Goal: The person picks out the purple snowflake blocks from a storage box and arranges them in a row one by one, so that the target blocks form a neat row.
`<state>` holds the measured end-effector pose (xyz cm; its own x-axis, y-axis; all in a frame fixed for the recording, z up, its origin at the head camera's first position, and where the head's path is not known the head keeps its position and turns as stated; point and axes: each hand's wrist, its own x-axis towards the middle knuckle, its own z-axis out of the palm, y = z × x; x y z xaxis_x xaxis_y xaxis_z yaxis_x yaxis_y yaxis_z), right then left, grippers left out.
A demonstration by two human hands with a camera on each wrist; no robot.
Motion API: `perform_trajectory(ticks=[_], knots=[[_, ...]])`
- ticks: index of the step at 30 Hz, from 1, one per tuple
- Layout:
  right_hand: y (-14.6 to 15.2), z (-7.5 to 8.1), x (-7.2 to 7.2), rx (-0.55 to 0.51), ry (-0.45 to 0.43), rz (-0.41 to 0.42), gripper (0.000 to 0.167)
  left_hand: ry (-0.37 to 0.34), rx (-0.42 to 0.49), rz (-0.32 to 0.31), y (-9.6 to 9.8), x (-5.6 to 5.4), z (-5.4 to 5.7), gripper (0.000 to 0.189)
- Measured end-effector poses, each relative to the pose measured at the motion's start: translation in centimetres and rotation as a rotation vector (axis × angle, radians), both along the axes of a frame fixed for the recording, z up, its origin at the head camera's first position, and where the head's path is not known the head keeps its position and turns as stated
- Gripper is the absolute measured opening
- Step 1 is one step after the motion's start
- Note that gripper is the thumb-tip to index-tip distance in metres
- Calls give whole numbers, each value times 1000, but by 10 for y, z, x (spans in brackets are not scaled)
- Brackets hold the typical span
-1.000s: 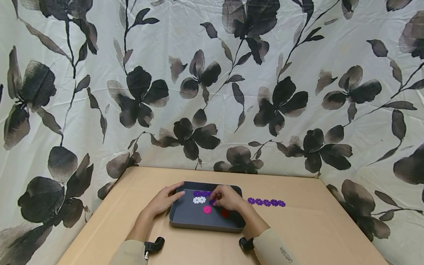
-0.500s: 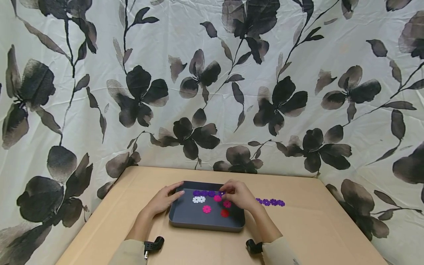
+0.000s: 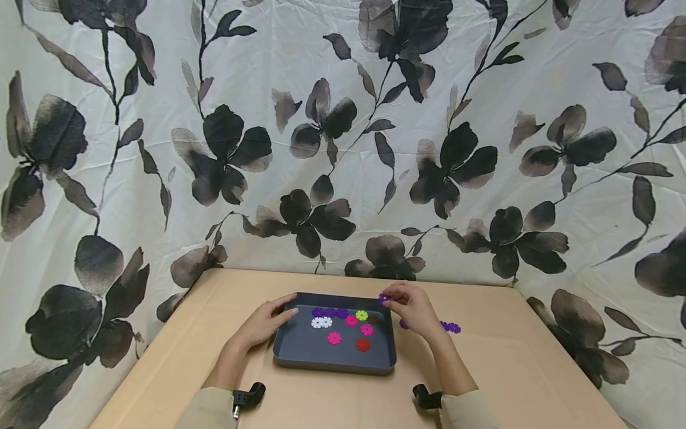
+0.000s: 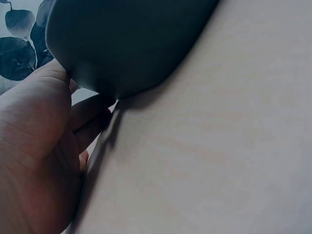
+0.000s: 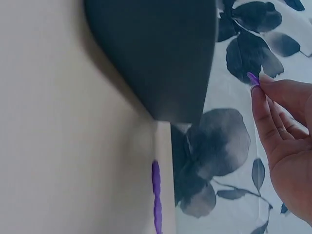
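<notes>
My left hand (image 3: pixel 264 323) grips the left side of a dark grey tray (image 3: pixel 300 350). Its thumb lies over the rim and its fingers are against the outside, as the left wrist view shows (image 4: pixel 36 146). Between thumb and fingertips, my right hand (image 3: pixel 415 308) pinches a purple flower-shaped disc (image 3: pixel 383 298), raised above the tray's back right corner. Inside the tray lie several purple flower discs (image 3: pixel 329 313), a joined white pair (image 3: pixel 322 322), a yellow-green disc (image 3: pixel 361 315), pink discs (image 3: pixel 334 338) and a red disc (image 3: pixel 363 345).
A row of purple flower discs (image 3: pixel 450 327) lies on the tan table (image 3: pixel 504 369) right of the tray, partly hidden by my right hand and wrist. Behind the table hangs a white cloth (image 3: pixel 375 179) with dark flower print.
From inside the tray, my right hand has moved right and up with a purple flower disc, uncovering the yellow-green, pink and red discs. My left hand has stayed on the tray.
</notes>
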<state>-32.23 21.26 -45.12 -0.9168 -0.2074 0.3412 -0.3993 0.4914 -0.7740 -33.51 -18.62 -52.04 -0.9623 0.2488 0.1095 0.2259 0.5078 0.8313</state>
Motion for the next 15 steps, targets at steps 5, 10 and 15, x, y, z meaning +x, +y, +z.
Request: perform_trajectory(ticks=[5, 10, 15], knots=[[18, -3, -1, -14, 13, -30, 16, -4, -1, 8, 0, 0, 0, 66], [35, -3, -1, -26, 44, -61, 18, -2, 2, 7, 0, 0, 0, 65], [53, -2, -2, -11, 55, -132, 20, -1, 7, -2, 0, 0, 0, 66]])
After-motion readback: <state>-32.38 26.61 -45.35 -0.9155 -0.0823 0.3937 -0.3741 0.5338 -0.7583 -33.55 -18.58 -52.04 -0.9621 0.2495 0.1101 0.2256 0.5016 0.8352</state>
